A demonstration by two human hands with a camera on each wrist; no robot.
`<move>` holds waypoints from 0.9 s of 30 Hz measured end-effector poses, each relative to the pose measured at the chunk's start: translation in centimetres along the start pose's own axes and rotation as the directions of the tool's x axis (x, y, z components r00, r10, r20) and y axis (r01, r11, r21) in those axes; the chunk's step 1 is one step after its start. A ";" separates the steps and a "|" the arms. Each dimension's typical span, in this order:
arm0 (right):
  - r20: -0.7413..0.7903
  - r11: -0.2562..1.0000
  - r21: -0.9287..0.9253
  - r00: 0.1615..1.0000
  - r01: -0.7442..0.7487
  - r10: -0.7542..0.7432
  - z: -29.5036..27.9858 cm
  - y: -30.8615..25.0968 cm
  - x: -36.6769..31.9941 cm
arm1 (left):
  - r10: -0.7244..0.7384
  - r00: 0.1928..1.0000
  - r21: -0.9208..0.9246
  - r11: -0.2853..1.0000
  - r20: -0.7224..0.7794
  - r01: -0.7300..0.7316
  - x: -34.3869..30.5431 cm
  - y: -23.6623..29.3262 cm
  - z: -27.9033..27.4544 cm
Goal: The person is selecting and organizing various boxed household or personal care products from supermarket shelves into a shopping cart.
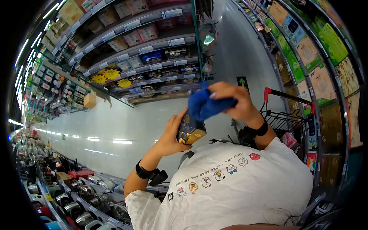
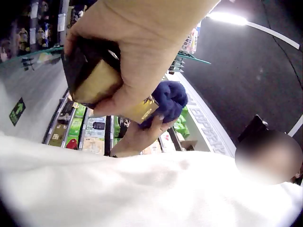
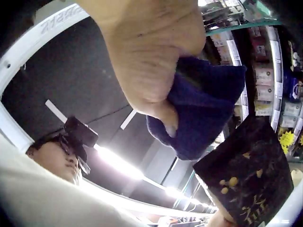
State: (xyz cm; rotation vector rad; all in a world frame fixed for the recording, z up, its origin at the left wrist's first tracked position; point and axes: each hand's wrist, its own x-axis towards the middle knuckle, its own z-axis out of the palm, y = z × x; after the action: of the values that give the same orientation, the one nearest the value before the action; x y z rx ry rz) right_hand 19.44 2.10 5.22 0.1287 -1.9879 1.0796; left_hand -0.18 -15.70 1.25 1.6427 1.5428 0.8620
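Observation:
A dark box with gold print and a gold end (image 1: 191,128) is gripped in my left hand (image 1: 168,134), fingers on one side and thumb on the other. My right hand (image 1: 235,100) holds a bunched blue cloth (image 1: 207,105) right by the top of the box. In the right wrist view the thumb presses into the folds of the cloth (image 3: 203,109), and the dark printed face of the box (image 3: 251,175) shows beside it. The left wrist view shows the left hand (image 2: 137,47) around the box, with the cloth (image 2: 168,101) beyond it.
Shelves of packaged goods (image 1: 153,50) with price tags stand ahead. A black wire shopping cart (image 1: 285,115) with a red handle is at my right, before another stocked shelf (image 1: 306,57). Small appliances (image 1: 80,199) fill a shelf at lower left. Pale floor (image 1: 115,134) lies between.

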 end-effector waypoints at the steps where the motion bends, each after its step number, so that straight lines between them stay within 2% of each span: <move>1: 0.096 0.994 -0.087 0.993 0.071 -0.062 0.2 -0.4 0.6 | 0.005 1.000 0.035 0.999 0.011 -0.005 0.0 0.0 0.1; 4: 0.188 0.987 -0.153 0.982 0.042 -0.013 1.0 0.3 0.5 | 0.015 0.999 0.107 0.994 0.050 -0.020 -0.3 0.1 0.1; 6: 0.160 0.977 -0.214 0.985 -0.023 0.058 0.9 1.1 0.2 | 0.034 0.997 0.116 0.992 0.076 -0.043 -0.3 0.6 0.0; 8: 0.104 0.965 -0.244 0.986 -0.100 0.129 1.1 1.8 -0.4 | 0.025 0.992 -0.048 0.999 0.122 -0.020 0.0 1.0 -0.2; 9: 0.080 0.971 -0.172 0.980 -0.167 0.182 1.2 2.2 -1.0 | 0.035 0.989 -0.114 0.993 0.144 -0.018 0.1 1.0 -0.1; 12: 0.105 0.974 -0.059 0.969 -0.219 0.224 1.2 2.7 -1.9 | 0.126 0.966 -0.298 0.953 0.224 -0.055 0.4 0.7 0.1; 13: 0.169 0.977 -0.066 0.963 -0.201 0.210 1.8 3.1 -2.1 | 0.139 0.954 -0.361 0.932 0.265 -0.036 0.6 1.5 -0.1; 14: 0.238 0.968 -0.038 0.939 -0.247 0.249 2.0 2.9 -2.3 | 0.154 0.940 -0.421 0.907 0.304 -0.012 0.7 2.0 -0.3; 15: 0.237 0.962 0.007 0.935 -0.274 0.265 2.4 3.1 -2.8 | 0.168 0.930 -0.522 0.852 0.325 0.028 0.7 2.0 -0.4; 16: 0.237 0.952 0.053 0.930 -0.301 0.281 2.6 3.3 -3.2 | 0.071 0.923 -0.566 0.807 0.377 0.169 0.3 1.4 -0.5; 18: 0.112 0.919 0.100 0.922 -0.380 0.370 2.5 3.0 -3.7 | -0.107 0.867 -0.620 0.657 0.487 0.429 -0.5 -0.2 -1.0; 22: -0.132 0.857 0.257 0.862 -0.447 0.490 2.0 3.1 -4.3 | 0.046 0.949 -0.870 0.415 0.312 0.266 0.2 -1.4 0.2; 23: -0.097 0.822 0.329 0.849 -0.465 0.519 1.9 3.0 -4.3 | 0.064 0.953 -0.885 0.395 0.295 0.248 0.1 -1.6 0.6; 25: -0.093 0.836 0.326 0.865 -0.441 0.493 2.2 3.1 -4.5 | 0.099 0.962 -0.913 0.352 0.255 0.205 0.2 -1.0 0.9; 27: -0.069 0.843 0.344 0.884 -0.414 0.462 2.8 3.4 -4.9 | 0.060 0.948 -0.930 0.221 0.312 0.292 0.1 -1.3 1.0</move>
State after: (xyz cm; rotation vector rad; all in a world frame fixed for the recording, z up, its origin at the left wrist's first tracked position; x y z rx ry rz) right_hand 19.28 0.74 -1.25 -0.2478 -1.7311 1.6573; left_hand 0.01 -15.60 -0.38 0.5847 0.5398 1.1009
